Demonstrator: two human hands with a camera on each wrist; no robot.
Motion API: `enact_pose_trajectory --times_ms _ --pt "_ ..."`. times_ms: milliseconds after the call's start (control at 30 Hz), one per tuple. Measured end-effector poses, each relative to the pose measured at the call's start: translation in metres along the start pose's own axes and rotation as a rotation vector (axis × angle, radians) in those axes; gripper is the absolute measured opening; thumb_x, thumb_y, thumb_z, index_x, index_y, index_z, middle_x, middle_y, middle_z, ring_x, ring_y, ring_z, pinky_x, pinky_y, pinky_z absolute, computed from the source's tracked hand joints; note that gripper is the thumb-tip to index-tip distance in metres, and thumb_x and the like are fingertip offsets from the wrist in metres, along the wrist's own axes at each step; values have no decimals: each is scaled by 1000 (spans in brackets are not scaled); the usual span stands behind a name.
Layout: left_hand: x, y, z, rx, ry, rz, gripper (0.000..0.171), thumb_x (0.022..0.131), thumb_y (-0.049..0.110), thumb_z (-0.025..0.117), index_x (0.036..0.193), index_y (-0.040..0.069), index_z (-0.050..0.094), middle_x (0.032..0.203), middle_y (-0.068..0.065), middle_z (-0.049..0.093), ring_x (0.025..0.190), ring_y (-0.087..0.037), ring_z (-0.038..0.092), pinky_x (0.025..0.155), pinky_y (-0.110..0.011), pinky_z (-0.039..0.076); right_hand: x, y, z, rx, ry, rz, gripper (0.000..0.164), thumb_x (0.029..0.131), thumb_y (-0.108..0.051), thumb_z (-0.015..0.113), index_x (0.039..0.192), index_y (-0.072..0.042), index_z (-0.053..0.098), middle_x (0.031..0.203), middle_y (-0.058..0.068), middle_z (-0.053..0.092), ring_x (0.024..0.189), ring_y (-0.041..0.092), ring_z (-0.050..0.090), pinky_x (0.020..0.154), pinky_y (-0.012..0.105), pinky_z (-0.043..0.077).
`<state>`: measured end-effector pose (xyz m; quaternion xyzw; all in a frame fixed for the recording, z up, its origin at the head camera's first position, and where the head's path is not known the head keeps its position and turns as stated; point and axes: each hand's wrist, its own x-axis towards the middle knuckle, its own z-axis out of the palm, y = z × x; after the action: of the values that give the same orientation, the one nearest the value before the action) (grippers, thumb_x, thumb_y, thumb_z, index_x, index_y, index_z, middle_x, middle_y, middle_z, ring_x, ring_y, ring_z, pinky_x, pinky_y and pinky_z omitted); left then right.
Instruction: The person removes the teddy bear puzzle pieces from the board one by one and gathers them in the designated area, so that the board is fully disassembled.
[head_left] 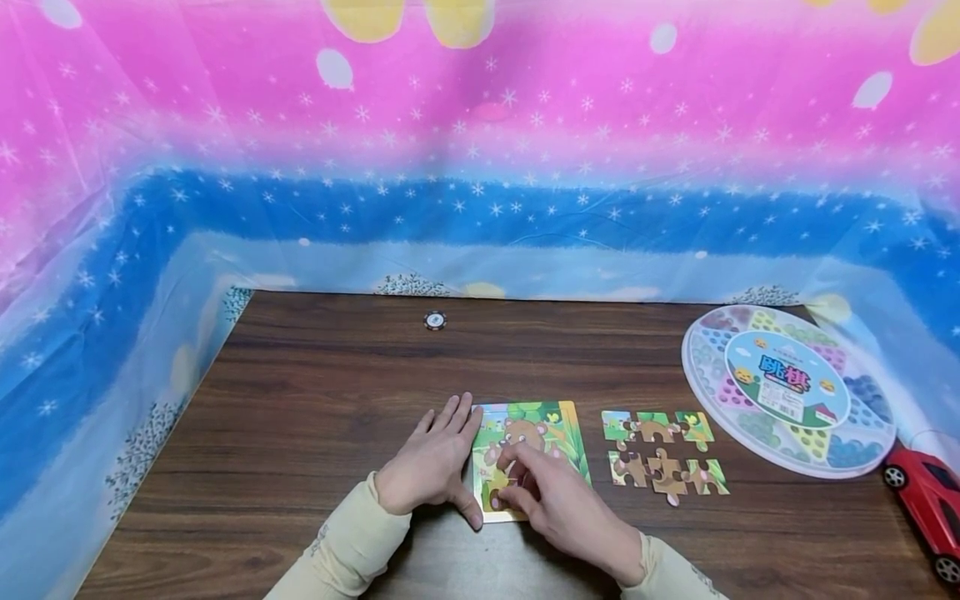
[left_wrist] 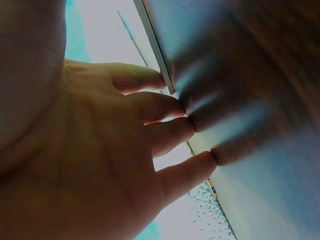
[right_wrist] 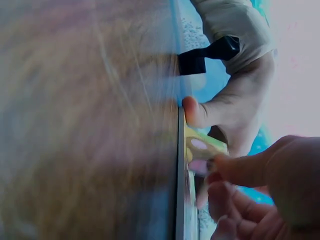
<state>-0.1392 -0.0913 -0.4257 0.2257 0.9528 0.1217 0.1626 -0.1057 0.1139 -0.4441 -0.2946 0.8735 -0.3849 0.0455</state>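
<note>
Head view shows a person seated at a dark wooden table (head_left: 315, 400), both hands meeting over a small puzzle board (head_left: 558, 417) printed with a bear on green. The left hand (head_left: 435, 458) lies flat on the table just beside the board's left edge, fingers straight and spread, the thumb set against the board's lower left corner. From the left wrist view the same fingers (left_wrist: 170, 107) press their tips onto the wood, holding nothing.

The right hand (head_left: 551, 500) rests over the lower part of the board, its fingers curled and pinching a puzzle piece (right_wrist: 202, 150) — the right wrist view shows that piece tilted up from the board's edge, caught between fingertips.

To the right of the board, apart from it, lie loose puzzle pieces (head_left: 663, 454) in two rows, several interlocked. Further right sits a round game box (head_left: 787, 387) with a clear lid, and at the table's right edge a red toy car (head_left: 926, 504). A small round token (head_left: 435, 320) lies alone near the far edge. A pink and blue starred cloth (head_left: 480, 167) hangs behind and around the table.
</note>
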Motion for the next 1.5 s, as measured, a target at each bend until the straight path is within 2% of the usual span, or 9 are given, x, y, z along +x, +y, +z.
enact_pose_trajectory --times_ms 133,300,433,567,700,867,1033,1167,1500 --pt "1 1 0 -2 -19 -3 142 45 63 88 154 2 21 160 -20 8 148 -33 8 114 -54 18 -4 0 -10 65 28 -13 22 89 -11 70 105 -21 58 74 -11 64 61 2 59 56 21 47" --pt "1 0 0 -27 -14 13 141 46 60 89 154 1 20 160 -20 7 148 -33 7 115 -54 16 -20 11 -33 54 95 14 25 87 -9 71 107 -20 61 75 -11 65 62 6 61 52 22 49" --pt "-2 -2 1 -56 -10 34 141 49 60 88 154 -1 18 160 -22 5 148 -34 5 115 -55 14 -39 25 -60 -20 162 113 27 84 -8 74 105 -20 63 74 -13 63 60 4 58 49 23 47" --pt "-3 -4 0 -71 -37 35 140 53 65 84 155 0 14 160 -21 1 148 -35 2 115 -57 11 -57 36 -85 -107 236 227 22 79 -9 80 93 -20 66 71 -14 61 58 2 52 48 23 44" --pt "-3 -4 0 -82 -63 16 139 55 69 81 156 2 11 161 -20 -2 148 -34 -1 115 -57 8 -70 43 -98 -108 184 363 14 79 -14 80 83 -21 69 67 -14 61 56 2 51 48 23 43" --pt "-1 -2 2 -80 -51 9 140 53 66 83 155 1 12 161 -20 0 148 -34 0 115 -57 9 -78 49 -100 -81 68 416 9 82 -16 78 82 -19 69 71 -14 65 59 2 55 52 23 45" --pt "0 -1 3 -56 -37 11 140 52 65 84 155 1 15 161 -20 3 148 -34 3 115 -56 12 -83 54 -97 -186 22 395 12 81 -20 78 81 -22 66 67 -18 61 59 -2 53 56 23 44" --pt "1 -1 3 -51 -28 13 140 51 64 85 155 1 16 161 -20 3 148 -34 4 115 -56 13 -84 56 -96 -261 10 403 14 80 -25 79 80 -26 65 63 -20 57 57 -3 50 56 23 42" --pt "1 -2 2 -55 -19 20 140 50 62 86 155 1 17 160 -21 5 148 -35 5 115 -56 14 -84 59 -91 -329 35 382 20 79 -21 80 78 -26 61 59 -20 52 53 -3 44 54 23 38"
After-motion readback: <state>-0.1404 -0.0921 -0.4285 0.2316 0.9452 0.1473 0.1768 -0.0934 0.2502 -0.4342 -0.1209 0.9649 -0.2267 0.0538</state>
